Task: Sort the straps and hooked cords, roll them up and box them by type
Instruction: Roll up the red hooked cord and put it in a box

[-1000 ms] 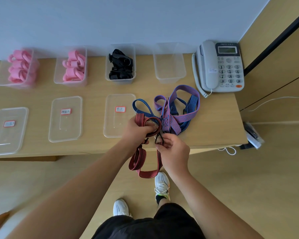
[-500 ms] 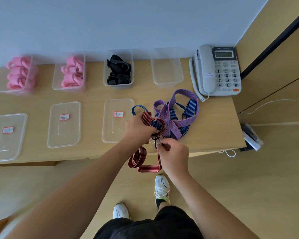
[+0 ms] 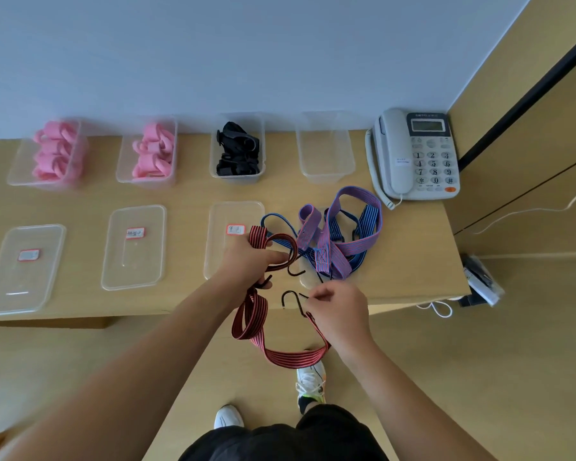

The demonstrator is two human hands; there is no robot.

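Red striped hooked cord [image 3: 281,356] hanging in loop off front edge of wooden table [image 3: 413,261]. Left hand [image 3: 250,261] gripping its coiled upper part, fingers curled round it. Right hand [image 3: 338,311] pinching its other end just behind black hook [image 3: 291,299]. Purple and blue cords [image 3: 343,237] lying tangled on table beside left hand, in front of empty clear box [image 3: 326,154].
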